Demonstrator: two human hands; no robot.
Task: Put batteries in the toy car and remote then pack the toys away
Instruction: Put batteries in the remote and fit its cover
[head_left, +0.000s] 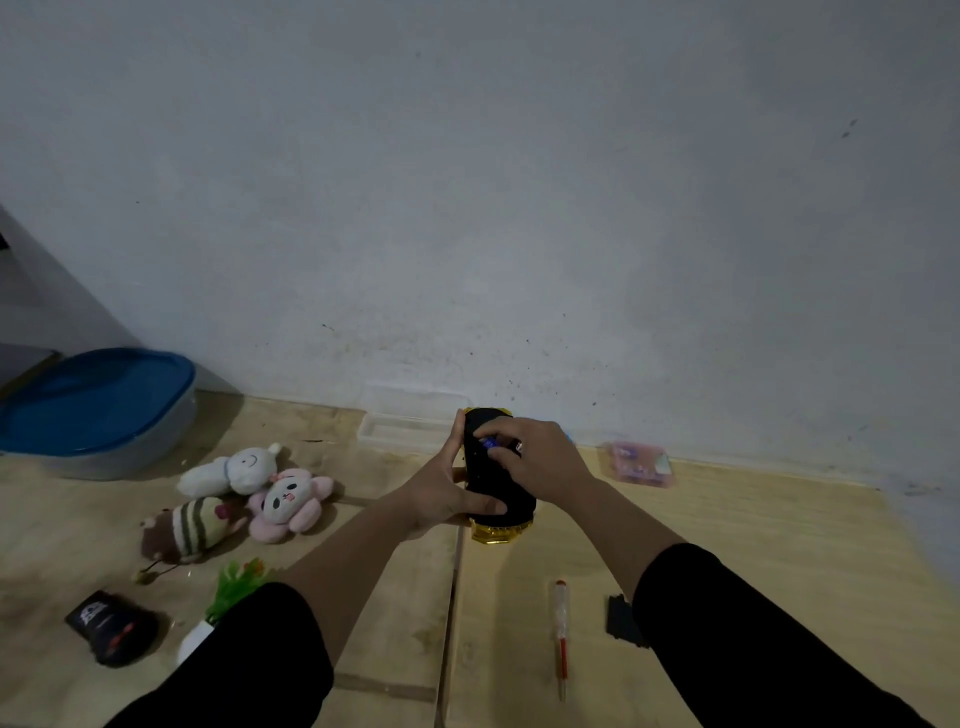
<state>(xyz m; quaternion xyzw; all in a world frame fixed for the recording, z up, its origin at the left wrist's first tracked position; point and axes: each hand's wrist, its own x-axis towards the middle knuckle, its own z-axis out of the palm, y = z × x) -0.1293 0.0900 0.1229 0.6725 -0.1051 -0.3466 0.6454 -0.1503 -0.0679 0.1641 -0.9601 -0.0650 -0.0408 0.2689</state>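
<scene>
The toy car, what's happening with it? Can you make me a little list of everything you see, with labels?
toy car: gold toy car upside down, black underside up
left hand: left hand grips the car's side
right hand: right hand pinches a blue battery at the underside
tool: screwdriver on the floor
cover: black cover beside the right sleeve
remote: black remote at left
plush toys: plush toys in a group
bin: blue-lidded bin by the wall
</scene>
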